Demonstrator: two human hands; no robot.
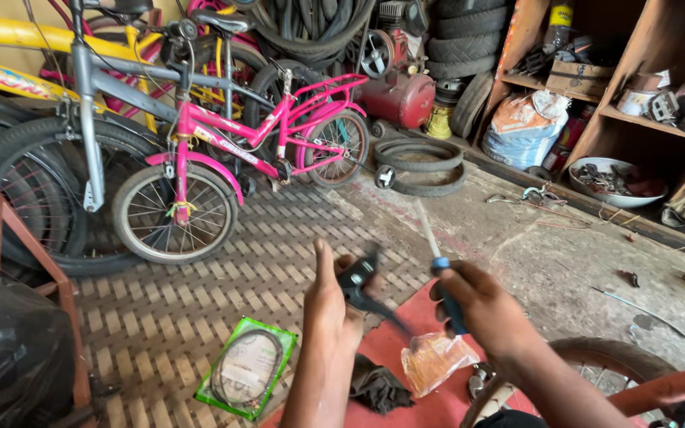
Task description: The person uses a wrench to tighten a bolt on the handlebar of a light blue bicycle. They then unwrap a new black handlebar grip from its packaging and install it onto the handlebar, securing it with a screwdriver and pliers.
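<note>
The black brake lever (361, 284) sits in your left hand (328, 305), raised above the floor in the middle of the view, its thin arm slanting down to the right over a red mat (394, 349). Your left fingers (325, 261) are wrapped loosely around the lever's body, with the thumb standing straight up beside it. Your right hand (481, 305) is closed tight around the blue handle of a screwdriver (444, 277), whose pale shaft points up and to the left, passing just beside the lever; whether its tip touches the lever you cannot tell, since the shaft is blurred. Below your hands, on the mat, lie a crumpled orange plastic bag (435, 361) and a dark rag (376, 387). Just left of the mat, a green packet holding a coiled cable (247, 376) rests on the ribbed floor. By your right forearm, a wheel's tyre (620, 357) curves up at the lower edge. Farther off, a pink child's bicycle (247, 158) stands ahead of you, with loose tyres (422, 166) on the floor to its right and wooden shelves (644, 119) beyond.
</note>
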